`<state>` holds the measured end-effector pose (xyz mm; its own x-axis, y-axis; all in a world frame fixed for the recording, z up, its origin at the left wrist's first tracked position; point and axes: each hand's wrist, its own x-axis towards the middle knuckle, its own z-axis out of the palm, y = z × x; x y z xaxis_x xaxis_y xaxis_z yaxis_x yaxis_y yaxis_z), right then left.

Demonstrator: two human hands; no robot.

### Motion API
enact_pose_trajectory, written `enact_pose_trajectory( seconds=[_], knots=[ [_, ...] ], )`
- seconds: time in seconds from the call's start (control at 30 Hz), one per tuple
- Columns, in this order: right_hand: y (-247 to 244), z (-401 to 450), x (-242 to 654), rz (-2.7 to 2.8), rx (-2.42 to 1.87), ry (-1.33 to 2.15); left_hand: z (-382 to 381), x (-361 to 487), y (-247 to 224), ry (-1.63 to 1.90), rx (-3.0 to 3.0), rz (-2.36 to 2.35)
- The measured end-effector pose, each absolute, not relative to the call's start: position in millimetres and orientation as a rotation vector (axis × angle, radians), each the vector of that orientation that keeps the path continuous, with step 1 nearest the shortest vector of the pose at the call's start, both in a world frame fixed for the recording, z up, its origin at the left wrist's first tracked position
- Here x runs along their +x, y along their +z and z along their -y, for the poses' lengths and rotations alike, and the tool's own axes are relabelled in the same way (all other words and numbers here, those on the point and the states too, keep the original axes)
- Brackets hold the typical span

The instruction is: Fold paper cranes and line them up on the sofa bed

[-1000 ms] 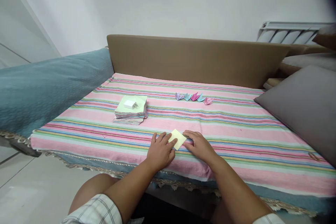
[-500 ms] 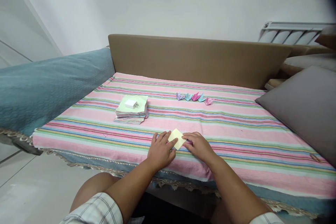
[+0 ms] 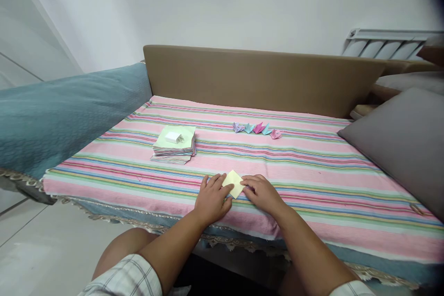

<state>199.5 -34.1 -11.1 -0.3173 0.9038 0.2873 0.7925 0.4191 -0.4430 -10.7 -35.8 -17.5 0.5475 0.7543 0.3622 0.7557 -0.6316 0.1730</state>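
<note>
A small square of pale yellow folded paper (image 3: 233,178) lies on the striped cloth, turned with its corners like a diamond. My left hand (image 3: 211,200) rests flat at the paper's left side, fingers spread and the thumb laid over its lower middle. At the right corner, my right hand (image 3: 261,192) has its fingers closed on the paper's edge. How the paper's layers lie under the fingertips is hidden.
A stack of coloured paper squares (image 3: 173,153) stands to the left, topped by a white plug adapter (image 3: 174,137). Several folded paper cranes (image 3: 258,128) line up beyond my hands. A grey cushion (image 3: 402,148) sits at right, and a brown backrest (image 3: 256,78) closes off the back.
The fingers of my right hand have shifted very slightly at the paper's right corner. My left hand and the paper stay in place.
</note>
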Motion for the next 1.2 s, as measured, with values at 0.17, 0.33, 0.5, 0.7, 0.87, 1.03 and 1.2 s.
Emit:
enact_pose_trajectory(
  seconds=[0.17,0.33,0.5,0.7,0.87,1.03,1.2],
  knots=[
    [-7.3,34.6,194.5,2.185,-1.448,0.284,35.9,-10.3,-16.1,-0.672,-2.772,1.359],
    [-8.0,35.9,190.5,2.181,-1.442,0.287,36.6,-11.3,-14.5,-0.735,-2.76,1.418],
    [-10.3,35.8,186.9,2.196,-1.481,0.274,37.2,-12.5,-13.4,-0.738,-2.782,1.402],
    [-6.7,36.7,180.8,2.252,-1.56,0.231,37.5,-12.4,-12.8,-0.728,-2.791,1.394],
    [-7.8,36.6,178.7,2.315,-1.598,0.162,37.6,-13.3,-11.7,-0.715,-2.803,1.388],
    [-10.8,36.6,179.0,2.327,-1.626,0.125,37.0,-14.6,-7.6,-0.645,-2.81,1.433],
    [-13.0,35.8,179.5,2.327,-1.622,0.115,35.5,-15.9,-6.6,-0.581,-2.775,1.468]
  ],
)
